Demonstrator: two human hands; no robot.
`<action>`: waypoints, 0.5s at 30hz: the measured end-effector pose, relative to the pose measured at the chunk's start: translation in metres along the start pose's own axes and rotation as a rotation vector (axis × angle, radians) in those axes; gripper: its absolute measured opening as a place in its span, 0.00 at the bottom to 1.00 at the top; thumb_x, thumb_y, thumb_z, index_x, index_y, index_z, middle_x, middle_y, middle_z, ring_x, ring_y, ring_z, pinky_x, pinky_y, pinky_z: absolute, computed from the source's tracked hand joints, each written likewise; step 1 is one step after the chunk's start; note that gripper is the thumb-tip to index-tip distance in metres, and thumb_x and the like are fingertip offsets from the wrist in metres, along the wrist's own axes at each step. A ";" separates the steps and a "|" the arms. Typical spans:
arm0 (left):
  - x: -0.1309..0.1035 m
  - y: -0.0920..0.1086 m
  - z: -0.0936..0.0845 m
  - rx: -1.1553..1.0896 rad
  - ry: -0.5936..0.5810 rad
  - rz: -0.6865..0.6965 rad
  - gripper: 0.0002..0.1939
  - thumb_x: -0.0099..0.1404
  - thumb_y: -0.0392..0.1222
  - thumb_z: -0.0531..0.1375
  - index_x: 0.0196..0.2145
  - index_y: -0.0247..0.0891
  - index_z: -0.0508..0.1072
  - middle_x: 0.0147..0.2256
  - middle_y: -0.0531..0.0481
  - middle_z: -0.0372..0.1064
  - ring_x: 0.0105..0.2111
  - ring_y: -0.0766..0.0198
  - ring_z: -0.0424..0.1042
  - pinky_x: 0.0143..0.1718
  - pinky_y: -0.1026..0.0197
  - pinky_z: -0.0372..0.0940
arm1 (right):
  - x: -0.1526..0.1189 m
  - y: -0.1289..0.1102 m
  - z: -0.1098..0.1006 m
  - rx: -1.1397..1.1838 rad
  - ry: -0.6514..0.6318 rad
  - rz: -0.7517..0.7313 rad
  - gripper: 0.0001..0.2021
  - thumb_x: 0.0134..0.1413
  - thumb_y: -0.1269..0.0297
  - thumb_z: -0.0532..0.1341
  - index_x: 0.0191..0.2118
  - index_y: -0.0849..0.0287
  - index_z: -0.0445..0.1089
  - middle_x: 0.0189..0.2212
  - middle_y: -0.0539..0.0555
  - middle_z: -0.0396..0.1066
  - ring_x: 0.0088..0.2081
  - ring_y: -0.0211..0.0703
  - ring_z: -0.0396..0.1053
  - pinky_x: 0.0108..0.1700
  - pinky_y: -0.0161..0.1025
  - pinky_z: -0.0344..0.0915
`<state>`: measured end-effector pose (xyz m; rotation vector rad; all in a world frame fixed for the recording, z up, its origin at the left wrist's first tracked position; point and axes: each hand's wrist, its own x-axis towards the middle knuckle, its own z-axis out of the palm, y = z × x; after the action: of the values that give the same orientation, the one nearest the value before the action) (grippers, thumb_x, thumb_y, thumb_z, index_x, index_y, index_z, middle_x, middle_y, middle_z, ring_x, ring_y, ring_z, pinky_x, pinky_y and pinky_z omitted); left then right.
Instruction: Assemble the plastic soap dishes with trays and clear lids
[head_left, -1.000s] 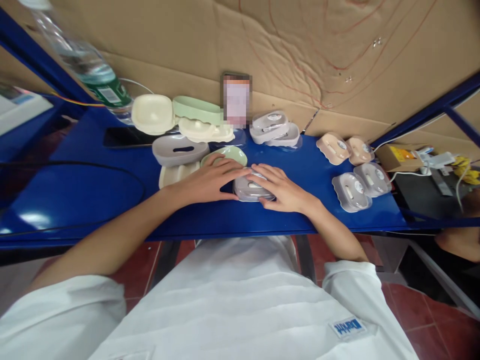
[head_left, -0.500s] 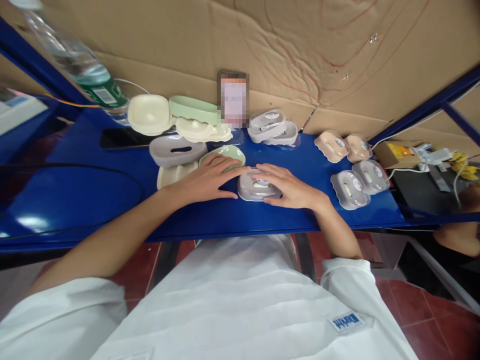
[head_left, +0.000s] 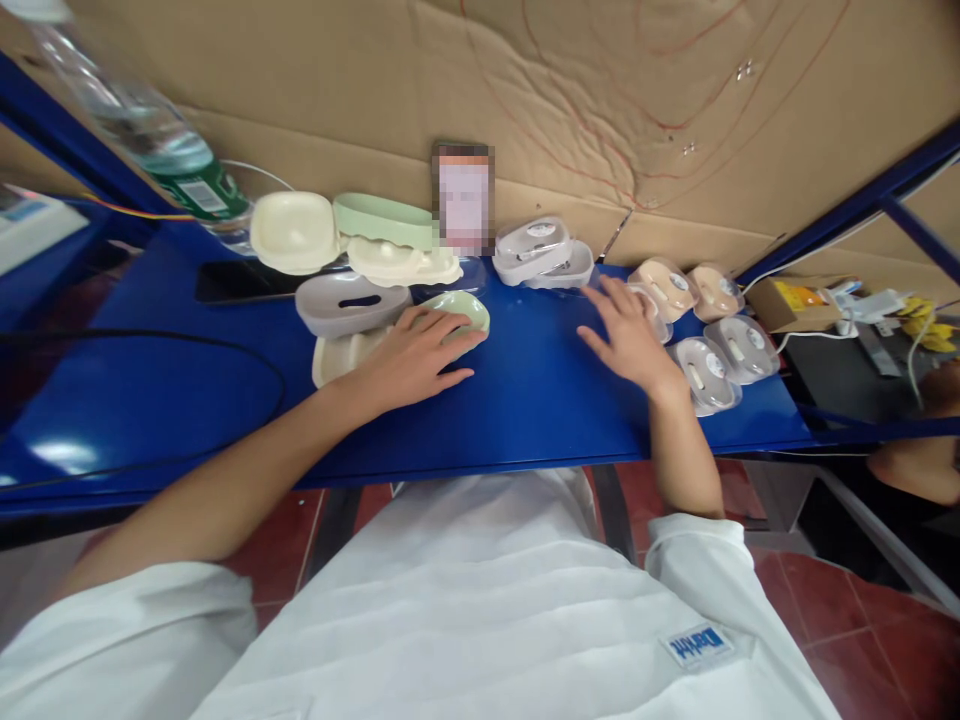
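My left hand (head_left: pixel 424 362) is open, fingers stretched over the near side of a green oval dish (head_left: pixel 466 312); whether it touches the dish I cannot tell. Beside and partly under it lie a cream dish (head_left: pixel 341 352) and a grey tray with a slot (head_left: pixel 352 302). My right hand (head_left: pixel 631 340) has its fingers spread above the table, holding nothing I can see. Just past it, partly hidden by the fingers, sits a pale soap box with a clear lid (head_left: pixel 654 310). Close by are two peach boxes (head_left: pixel 664 290) and two grey boxes (head_left: pixel 703 372), also clear-lidded.
Grey soap dish parts (head_left: pixel 534 250) stand at the back, right of an upright phone (head_left: pixel 463 200). Cream parts (head_left: pixel 294 232) and a green tray (head_left: pixel 386 220) sit back left, near a water bottle (head_left: pixel 180 165). A black cable (head_left: pixel 255 350) crosses the blue table (head_left: pixel 517 420).
The grey clear-lidded soap box is gone from between my hands; a lidded box now stands at the right, by the peach ones. My right hand has moved right and spread; my left barely moved.
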<state>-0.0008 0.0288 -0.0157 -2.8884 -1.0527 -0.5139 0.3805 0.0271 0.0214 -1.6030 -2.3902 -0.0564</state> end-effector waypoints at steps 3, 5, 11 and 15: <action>0.000 0.001 0.002 -0.016 -0.020 0.009 0.22 0.79 0.44 0.56 0.65 0.42 0.75 0.59 0.36 0.76 0.59 0.43 0.74 0.63 0.39 0.64 | 0.005 -0.029 0.015 0.093 -0.086 -0.173 0.28 0.76 0.53 0.56 0.75 0.53 0.60 0.76 0.65 0.58 0.76 0.68 0.55 0.74 0.73 0.51; 0.001 0.006 0.004 -0.078 -0.049 0.096 0.23 0.80 0.43 0.54 0.67 0.42 0.73 0.61 0.38 0.75 0.61 0.46 0.73 0.65 0.42 0.62 | 0.006 -0.044 0.023 0.146 -0.128 -0.257 0.28 0.77 0.54 0.54 0.76 0.53 0.60 0.76 0.66 0.58 0.75 0.65 0.57 0.73 0.69 0.54; 0.004 0.011 -0.016 -0.104 -0.002 0.123 0.23 0.82 0.50 0.53 0.66 0.42 0.73 0.63 0.40 0.74 0.63 0.48 0.72 0.67 0.44 0.60 | 0.007 -0.060 0.034 0.222 -0.129 -0.418 0.27 0.76 0.55 0.58 0.75 0.52 0.62 0.79 0.65 0.50 0.77 0.63 0.52 0.73 0.66 0.54; -0.012 -0.012 -0.037 0.196 0.034 -0.285 0.24 0.82 0.54 0.50 0.48 0.34 0.79 0.44 0.34 0.79 0.45 0.42 0.79 0.47 0.44 0.70 | 0.007 -0.056 0.032 0.197 -0.115 -0.403 0.19 0.74 0.54 0.61 0.64 0.51 0.74 0.75 0.63 0.61 0.75 0.65 0.57 0.72 0.67 0.55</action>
<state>-0.0278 0.0252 0.0146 -2.5675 -1.4309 -0.4380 0.3204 0.0170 -0.0016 -1.0491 -2.6747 0.1932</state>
